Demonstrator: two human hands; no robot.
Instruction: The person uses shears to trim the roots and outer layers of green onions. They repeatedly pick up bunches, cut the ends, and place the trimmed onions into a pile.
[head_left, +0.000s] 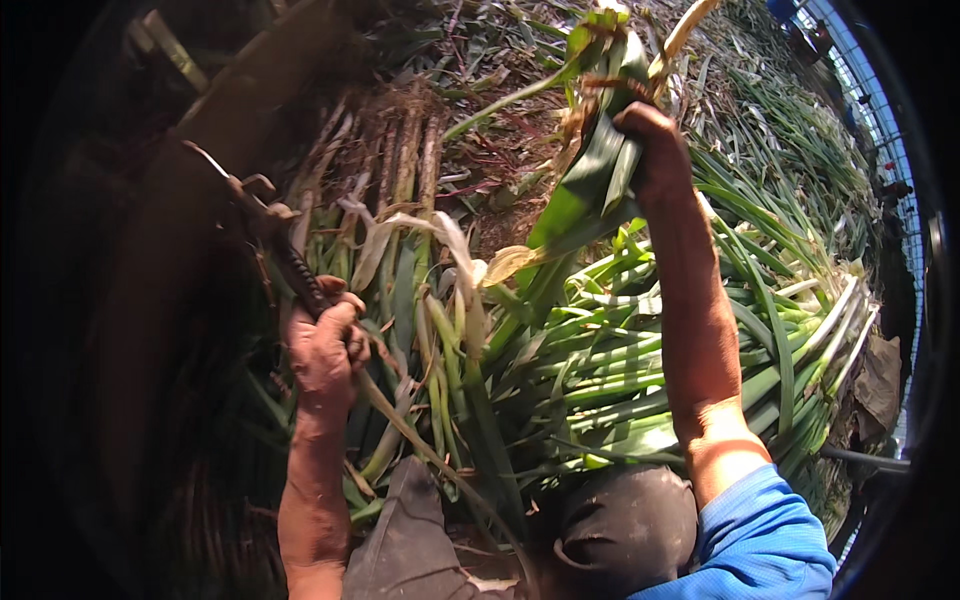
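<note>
My left hand (328, 337) is closed around the dark ribbed handle of a hand tool (296, 270), whose thin, shiny metal end points up and left; its exact kind cannot be told. Up at the top, my right hand (651, 139) grips a bundle of broad green leaves (592, 172), some dry and brown. Below and between the hands lie green onion-like stalks (450, 375) with withered leaves. A thick pile of long green stalks (615, 367) is under my right forearm, its pale ends to the right.
Cut leaves and plant litter (480, 75) cover the ground ahead. Stalks with soil-covered ends (409, 150) stand out at upper left. More green stalks (802, 142) spread to the upper right, beside a wire-like grid (885, 112). My knees are at the bottom; a brown scrap (877, 386) lies far right.
</note>
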